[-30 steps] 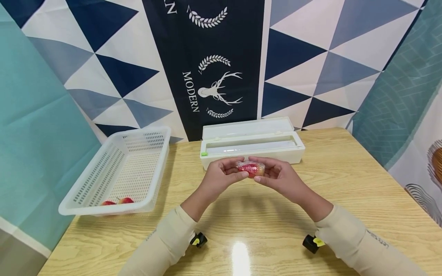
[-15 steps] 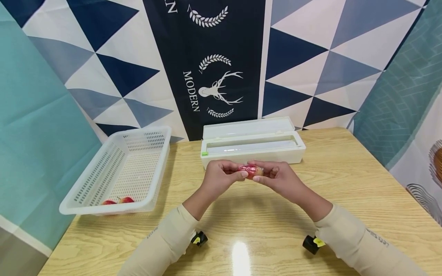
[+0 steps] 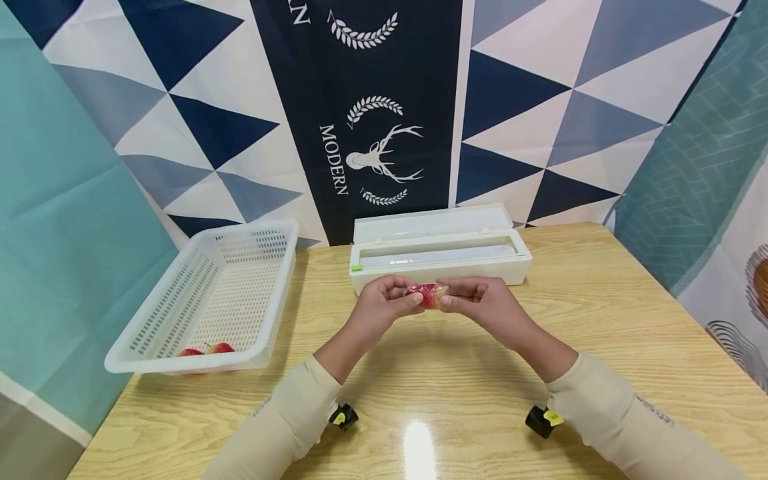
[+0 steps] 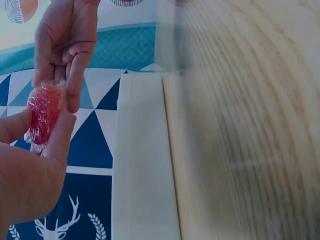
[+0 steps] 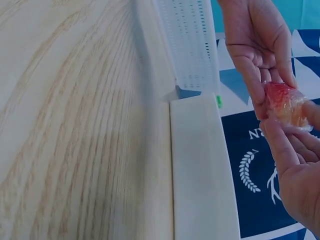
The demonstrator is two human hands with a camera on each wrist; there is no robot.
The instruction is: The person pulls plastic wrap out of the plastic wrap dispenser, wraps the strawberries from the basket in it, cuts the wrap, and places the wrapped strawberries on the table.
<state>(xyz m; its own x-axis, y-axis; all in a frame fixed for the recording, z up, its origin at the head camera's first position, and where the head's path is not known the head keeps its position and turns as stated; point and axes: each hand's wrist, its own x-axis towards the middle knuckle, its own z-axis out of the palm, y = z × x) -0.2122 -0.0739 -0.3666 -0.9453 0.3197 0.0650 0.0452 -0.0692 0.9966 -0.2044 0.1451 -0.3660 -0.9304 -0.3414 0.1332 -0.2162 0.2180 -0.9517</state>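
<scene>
A small red and yellow apple (image 3: 429, 295) is wrapped in clear, crinkled cling film. It is held above the table, in front of the long white box. My left hand (image 3: 379, 308) pinches its left end between thumb and fingers. From the other side, my right hand (image 3: 491, 309) grips the right end with thumb and fingertips. Shiny folds of film cover the apple (image 4: 46, 114) in the left wrist view. The right wrist view shows the wrapped apple (image 5: 286, 104) between the fingertips of both hands.
Behind the hands stands a long white cling film dispenser box (image 3: 510, 270), its lid (image 3: 432, 223) raised. At the left, a white perforated basket (image 3: 277, 303) holds red apples (image 3: 221, 348) near its front wall. A patterned cloth (image 3: 384, 80) hangs behind the wooden table (image 3: 600, 300).
The wrapped apple has shifted slightly left and turned between the fingers. Both hands have changed their finger placement a little, and more of the apple shows between them.
</scene>
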